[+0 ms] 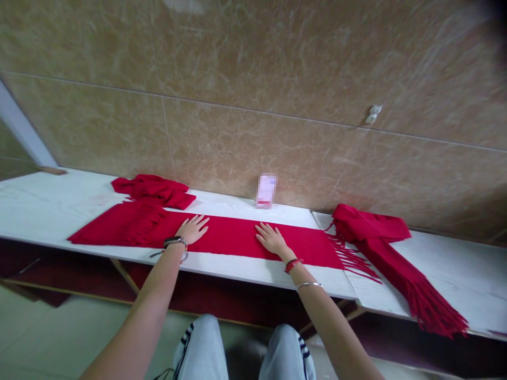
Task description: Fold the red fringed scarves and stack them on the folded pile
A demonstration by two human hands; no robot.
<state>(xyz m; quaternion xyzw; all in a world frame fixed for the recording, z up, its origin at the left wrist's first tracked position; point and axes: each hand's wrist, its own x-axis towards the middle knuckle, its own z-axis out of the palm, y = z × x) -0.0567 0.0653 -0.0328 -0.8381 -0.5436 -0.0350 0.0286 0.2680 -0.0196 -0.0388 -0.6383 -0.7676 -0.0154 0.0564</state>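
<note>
A red fringed scarf [233, 237] lies spread lengthwise along the white table. Flat on its left half rests my left hand [193, 229], fingers spread. My right hand [272, 239] presses flat on the scarf farther right, fingers also apart. The scarf's right fringe hangs out loosely over the white surface, while at its left end a layer with fringe is folded over. Behind that end sits a crumpled red scarf [156, 190]. Another red scarf [390, 258], bent over itself, lies at the right with its fringe at the front edge.
The narrow white table [245, 267] runs along a brown tiled wall [237, 132]. A blurred pinkish item [265, 190] stands against the wall. Dark red shelving [233, 298] lies under the tabletop. A small white fixture [373, 114] is on the wall.
</note>
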